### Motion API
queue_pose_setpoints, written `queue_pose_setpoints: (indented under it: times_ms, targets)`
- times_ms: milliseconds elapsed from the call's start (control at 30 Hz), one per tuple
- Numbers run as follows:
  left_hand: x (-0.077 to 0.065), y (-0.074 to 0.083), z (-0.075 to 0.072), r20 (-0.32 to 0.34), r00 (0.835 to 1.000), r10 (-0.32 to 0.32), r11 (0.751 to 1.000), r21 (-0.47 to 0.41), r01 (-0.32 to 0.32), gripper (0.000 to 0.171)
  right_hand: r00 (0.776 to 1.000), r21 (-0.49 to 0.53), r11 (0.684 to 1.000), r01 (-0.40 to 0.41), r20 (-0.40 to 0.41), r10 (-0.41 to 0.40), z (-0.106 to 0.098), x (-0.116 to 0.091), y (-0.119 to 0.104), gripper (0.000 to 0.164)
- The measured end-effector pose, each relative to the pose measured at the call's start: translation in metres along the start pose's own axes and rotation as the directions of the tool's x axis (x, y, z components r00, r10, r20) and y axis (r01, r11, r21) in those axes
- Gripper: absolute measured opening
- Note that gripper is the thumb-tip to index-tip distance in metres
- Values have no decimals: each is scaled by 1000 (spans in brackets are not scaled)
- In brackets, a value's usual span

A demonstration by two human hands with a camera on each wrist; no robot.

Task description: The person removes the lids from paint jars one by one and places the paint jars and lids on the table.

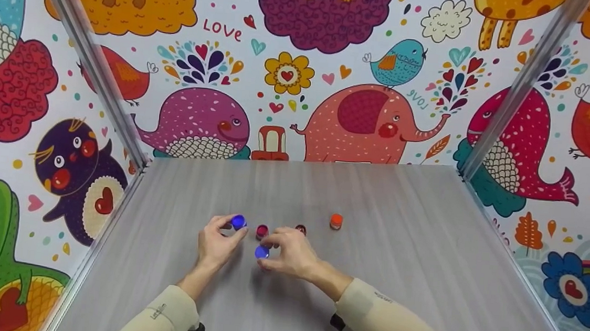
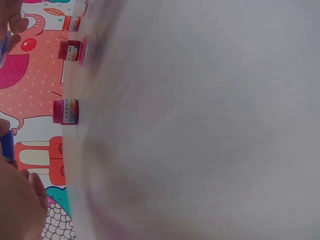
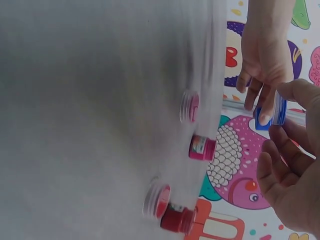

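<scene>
My left hand (image 1: 217, 242) grips a small jar of blue paint (image 1: 239, 222) between thumb and fingers, its blue top facing up. Just right of it, my right hand (image 1: 292, 252) pinches a round clear-edged lid with blue inside (image 1: 262, 252). The right wrist view has this lid (image 3: 280, 107) close beside the blue jar (image 3: 261, 120). Between the hands stands a pink paint jar (image 1: 262, 231) on the table. A dark red jar (image 1: 301, 229) shows just beyond the right fingers, partly hidden by them.
An orange jar (image 1: 336, 221) stands farther right on the grey table (image 1: 396, 279). In the right wrist view, a clear lid with pink inside (image 3: 190, 106) lies near the pink jar, and a red-stained lid (image 3: 157, 200) beside the red jar (image 3: 177, 218). Patterned walls enclose the table.
</scene>
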State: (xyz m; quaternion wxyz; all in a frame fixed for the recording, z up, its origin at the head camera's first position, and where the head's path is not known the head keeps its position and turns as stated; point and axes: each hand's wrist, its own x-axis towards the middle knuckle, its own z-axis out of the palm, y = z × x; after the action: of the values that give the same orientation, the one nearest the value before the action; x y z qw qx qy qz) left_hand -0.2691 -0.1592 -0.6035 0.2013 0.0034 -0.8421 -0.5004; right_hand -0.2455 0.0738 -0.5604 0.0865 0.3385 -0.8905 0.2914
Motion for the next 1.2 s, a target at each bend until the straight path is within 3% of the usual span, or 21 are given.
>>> queue_pose_setpoints:
  times_ms: [467,700,1033,1200]
  targets:
    - [7,-16,4,48,997,-66,991,120,60,33,998,-102,994,-30,59,37,30,6,-1,31]
    - [10,-21,9,85,995,-55,986,164,40,33,998,-181,983,-22,49,31,45,11,1,29]
    - [10,-28,14,97,988,-118,970,226,94,34,992,-266,961,-77,78,101,62,16,0,32]
    - [9,-29,16,100,990,-101,961,269,71,34,990,-286,955,-79,86,108,68,15,1,33]
